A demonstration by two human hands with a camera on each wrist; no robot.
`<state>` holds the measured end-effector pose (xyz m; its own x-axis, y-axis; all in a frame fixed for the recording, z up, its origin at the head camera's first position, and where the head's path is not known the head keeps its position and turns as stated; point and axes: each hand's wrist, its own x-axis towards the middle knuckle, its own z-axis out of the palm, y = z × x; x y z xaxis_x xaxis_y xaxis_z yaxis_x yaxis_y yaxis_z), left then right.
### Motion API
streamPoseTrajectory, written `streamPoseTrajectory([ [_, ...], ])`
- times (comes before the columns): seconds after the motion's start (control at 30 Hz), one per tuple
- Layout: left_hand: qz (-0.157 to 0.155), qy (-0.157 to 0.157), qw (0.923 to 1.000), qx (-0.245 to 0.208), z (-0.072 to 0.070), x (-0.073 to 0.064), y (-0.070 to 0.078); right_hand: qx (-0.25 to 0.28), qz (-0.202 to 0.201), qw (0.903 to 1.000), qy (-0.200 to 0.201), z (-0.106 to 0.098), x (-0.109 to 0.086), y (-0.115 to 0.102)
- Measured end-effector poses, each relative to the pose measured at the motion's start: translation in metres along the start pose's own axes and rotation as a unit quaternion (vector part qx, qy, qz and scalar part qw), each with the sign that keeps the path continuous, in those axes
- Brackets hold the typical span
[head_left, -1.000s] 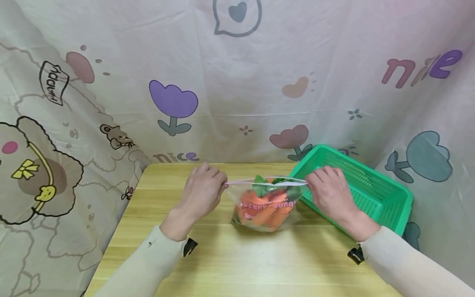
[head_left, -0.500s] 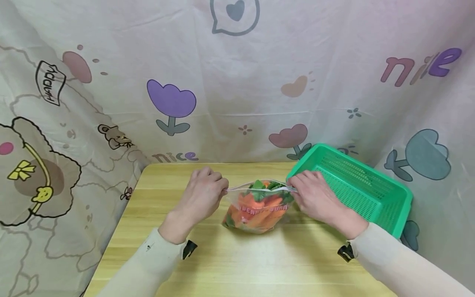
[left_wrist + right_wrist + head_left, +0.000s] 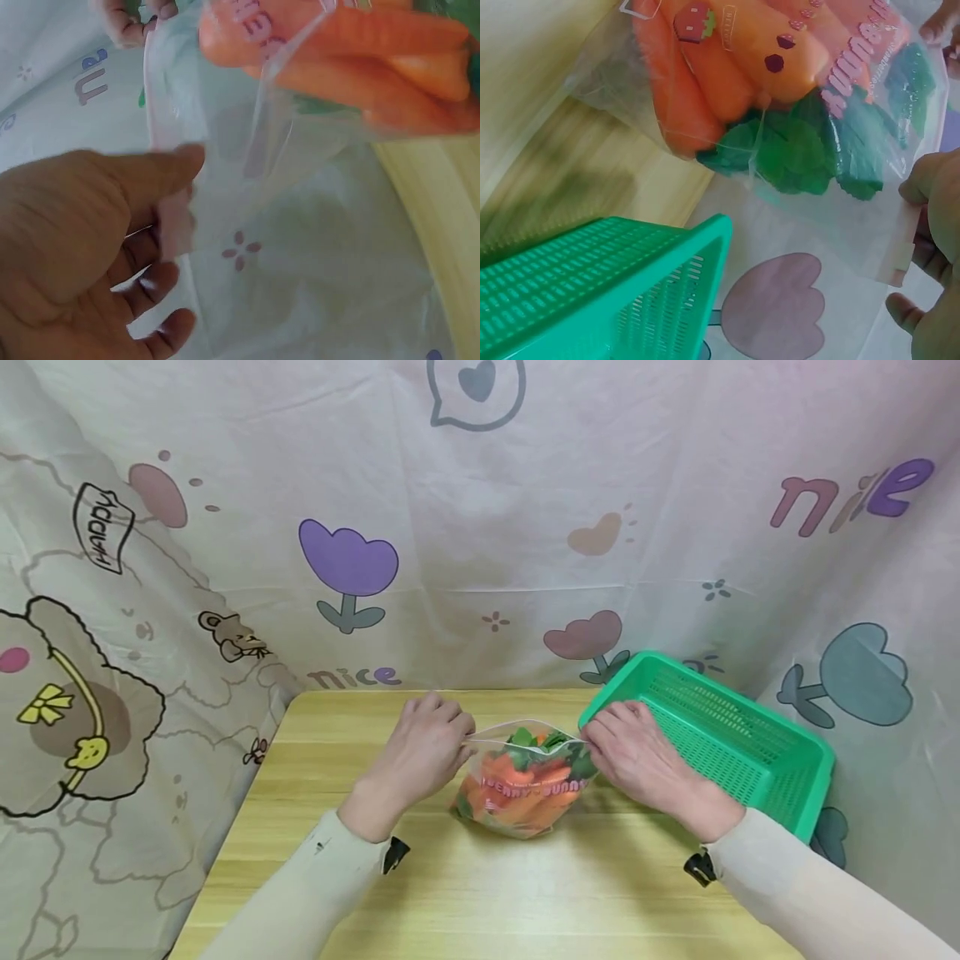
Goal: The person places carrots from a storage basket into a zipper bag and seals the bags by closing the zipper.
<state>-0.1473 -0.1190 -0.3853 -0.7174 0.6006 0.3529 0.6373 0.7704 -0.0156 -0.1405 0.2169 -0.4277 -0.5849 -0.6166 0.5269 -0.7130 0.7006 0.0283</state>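
Note:
A clear zip bag [image 3: 525, 793] with pink lettering stands on the table, its mouth gaping between both hands. Inside lie several carrots [image 3: 352, 67] with green leafy tops [image 3: 802, 150]. My left hand [image 3: 427, 747] pinches the left end of the zip strip between thumb and fingers, as the left wrist view shows. At the other end, my right hand [image 3: 633, 747] pinches the right corner of the strip. In the right wrist view the bag's right side hangs close to the green basket.
The green plastic basket [image 3: 813, 768] sits at the right rear of the wooden table [image 3: 480, 893], just beyond my right hand. A printed cloth [image 3: 480, 543] hangs behind and at both sides of the table.
My right hand has moved left, bringing the strip's ends closer together, and the left hand has shifted slightly right. The bag's mouth has spread wider and the bag has moved slightly left.

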Motion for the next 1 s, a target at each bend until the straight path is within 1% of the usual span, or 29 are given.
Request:
streamPoseTrajectory([
  [0.1,0.014,0.017,0.9998,-0.004,0.004,0.004,0.002,0.009,0.004,0.9999,-0.002,0.001,-0.001,-0.001],
  [0.13,0.018,0.024,0.9995,-0.003,0.005,0.005,0.002,0.014,0.001,0.9999,0.001,0.002,-0.001,-0.001],
  [0.23,0.027,0.039,0.9989,0.004,0.005,0.007,0.004,0.011,-0.017,0.9997,-0.011,0.004,0.0,-0.004],
  [0.33,0.028,0.038,0.9989,0.006,0.004,0.008,0.006,-0.019,-0.04,0.9981,-0.042,0.002,0.003,-0.01],
  [0.43,0.027,0.032,0.9991,0.005,0.003,0.009,0.008,-0.047,-0.05,0.9931,-0.095,-0.002,0.009,-0.017],
  [0.5,0.029,0.032,0.999,0.004,0.003,0.01,0.009,-0.058,-0.058,0.9891,-0.123,-0.004,0.013,-0.022],
  [0.63,0.036,0.037,0.9987,-0.003,0.003,0.01,0.009,-0.079,-0.084,0.9804,-0.16,-0.006,0.02,-0.03],
  [0.73,0.033,0.038,0.9987,-0.007,0.003,0.008,0.008,-0.085,-0.09,0.9759,-0.18,-0.006,0.02,-0.032],
  [0.83,0.022,0.031,0.9993,-0.008,0.002,0.005,0.006,-0.085,-0.081,0.9743,-0.192,-0.007,0.019,-0.032],
  [0.93,0.007,0.016,0.9998,-0.008,0.0,0.001,0.003,-0.078,-0.071,0.9764,-0.188,-0.009,0.018,-0.031],
  [1.0,0.0,0.006,0.9999,-0.011,-0.002,-0.001,0.002,-0.064,-0.063,0.9798,-0.179,-0.01,0.018,-0.029],
])
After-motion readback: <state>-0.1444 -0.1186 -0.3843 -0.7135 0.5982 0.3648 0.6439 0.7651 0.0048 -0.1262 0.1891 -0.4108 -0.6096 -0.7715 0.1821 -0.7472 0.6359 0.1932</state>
